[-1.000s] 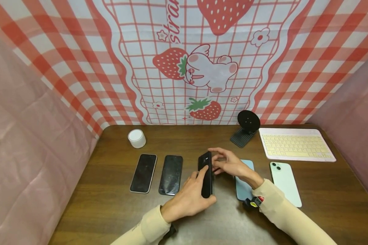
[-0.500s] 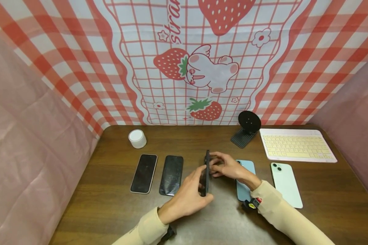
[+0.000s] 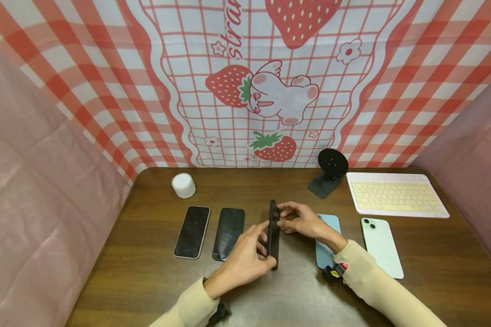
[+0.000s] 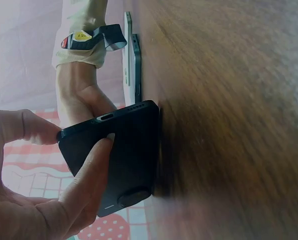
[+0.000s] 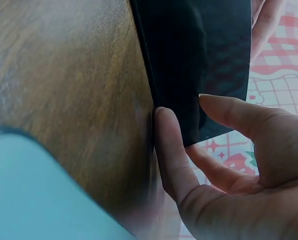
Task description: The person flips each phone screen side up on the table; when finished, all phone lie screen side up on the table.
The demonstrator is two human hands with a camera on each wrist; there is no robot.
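Black rectangular smartphone (image 3: 273, 240), slim and round-cornered, stands up on a long edge between my two hands, at the middle of the dark brown wood-grain table (image 3: 147, 290). Its back is a plain matte black face, with an oval camera bump (image 4: 135, 198) towards the far end and a slot-shaped port (image 4: 105, 117) in the near short edge, a row of tiny holes beside it. On the opposite side, facing my right, the dark glossy screen (image 5: 174, 45) carries blurry reflections. Whether the lower edge bears fully on the wood I cannot tell.

With my left hand (image 3: 245, 256) I pinch the near half, thumb at the near end and a fingertip laid against the back. With my right hand (image 3: 300, 222) I hold the far end between bent digits, the thumb tip on the glass; how firmly it presses I cannot tell.

A second ago the phone leans so that its back and camera show from above; half a second ago it is almost edge-on. Now it has turned past that, a strip of screen shows on its right side, and it sits slightly further left. My left hand has shifted left with it, while my right hand stays around the far end. The pale blue flat phone (image 3: 324, 254) under my right wrist and the mint-green phone (image 3: 382, 247) beyond it lie where they were.
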